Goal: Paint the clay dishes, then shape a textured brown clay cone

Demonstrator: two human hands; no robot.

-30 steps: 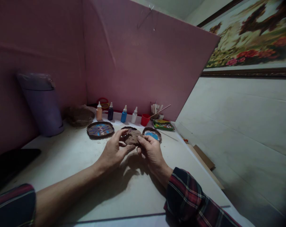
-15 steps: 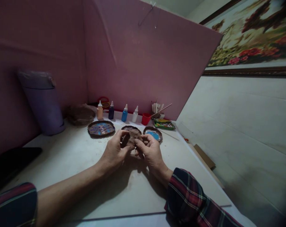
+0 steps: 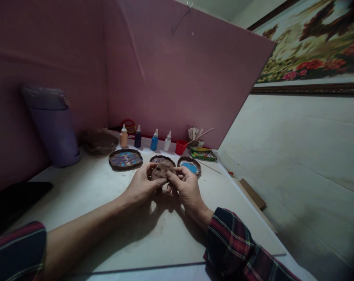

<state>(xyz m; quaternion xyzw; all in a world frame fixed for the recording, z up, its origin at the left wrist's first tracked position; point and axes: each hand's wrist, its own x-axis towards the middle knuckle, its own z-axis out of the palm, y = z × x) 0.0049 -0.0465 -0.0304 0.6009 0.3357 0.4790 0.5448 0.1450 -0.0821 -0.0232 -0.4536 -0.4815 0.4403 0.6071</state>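
A flattened lump of brown clay [image 3: 162, 170] is held above the white board between both hands. My left hand [image 3: 143, 181] is closed on its left side, with the thumb along the near edge. My right hand [image 3: 188, 185] pinches the right side, thumb on the face towards me and fingers partly hidden behind. Just beyond the clay lies a brown clay dish [image 3: 165, 157], mostly covered by it. To its right is a clay dish with blue and white paint [image 3: 191, 167]; a larger dish streaked purple and blue [image 3: 125, 160] sits to the left.
Paint bottles in peach [image 3: 123, 137], dark purple [image 3: 137, 137], blue [image 3: 154, 141] and white [image 3: 167, 142] line the back. Beside them stand a red cup [image 3: 180, 147] with a stick and a green packet [image 3: 203, 153]. Wrapped clay [image 3: 100, 142] and a purple tumbler [image 3: 54, 128] stand left.
The clay has tilted and turned slightly in the fingers. My left hand has shifted a little, its thumb now further along the near edge; my right hand has barely moved.
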